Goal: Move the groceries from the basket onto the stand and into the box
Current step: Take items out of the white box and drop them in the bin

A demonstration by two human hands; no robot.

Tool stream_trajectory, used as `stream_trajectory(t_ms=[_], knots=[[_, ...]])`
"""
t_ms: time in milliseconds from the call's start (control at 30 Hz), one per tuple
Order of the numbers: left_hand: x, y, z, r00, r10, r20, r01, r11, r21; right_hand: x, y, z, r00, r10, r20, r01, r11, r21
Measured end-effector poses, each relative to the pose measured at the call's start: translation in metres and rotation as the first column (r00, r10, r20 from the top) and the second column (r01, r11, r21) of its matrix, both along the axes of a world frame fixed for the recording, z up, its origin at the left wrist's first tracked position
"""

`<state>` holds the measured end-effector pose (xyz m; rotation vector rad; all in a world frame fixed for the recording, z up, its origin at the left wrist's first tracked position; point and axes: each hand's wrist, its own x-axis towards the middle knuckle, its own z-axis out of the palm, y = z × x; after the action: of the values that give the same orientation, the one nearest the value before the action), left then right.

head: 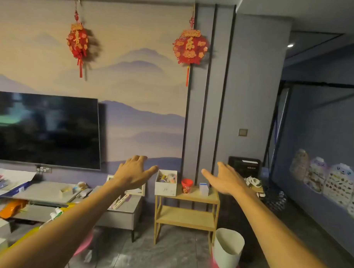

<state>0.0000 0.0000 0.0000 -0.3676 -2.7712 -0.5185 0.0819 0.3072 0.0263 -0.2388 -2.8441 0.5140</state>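
Hands, left point(133, 173) and right point(225, 180), reach forward spread and empty, with the box point(165, 183) on the stand point(190, 196) between and beyond them.

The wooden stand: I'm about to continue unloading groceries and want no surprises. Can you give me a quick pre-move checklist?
1. Left hand empty: ok.
2. Right hand empty: ok.
3. Wooden stand upright, within view: ok.
4. White box on the stand's top, open: ok.
5. Free space on top beside the red cup: ok.
6. Basket of groceries located: cannot tell, none clearly in view.
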Motion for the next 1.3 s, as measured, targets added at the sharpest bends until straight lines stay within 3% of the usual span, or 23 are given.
stream_trajectory(t_ms=[500, 1300], knots=[[-0.288, -0.012, -0.005, 0.996, -0.093, 0.016, 0.094, 0.993, -0.072, -0.278, -0.03, -0.026, 0.997, -0.07, 0.013, 0.07, 0.998, -0.007], [-0.764, 0.092, -0.156, 0.949, -0.053, 0.312, 0.044, 0.998, 0.036, -0.781, 0.043, -0.166, 0.97, 0.068, 0.234, -0.051, 0.996, -0.075]])
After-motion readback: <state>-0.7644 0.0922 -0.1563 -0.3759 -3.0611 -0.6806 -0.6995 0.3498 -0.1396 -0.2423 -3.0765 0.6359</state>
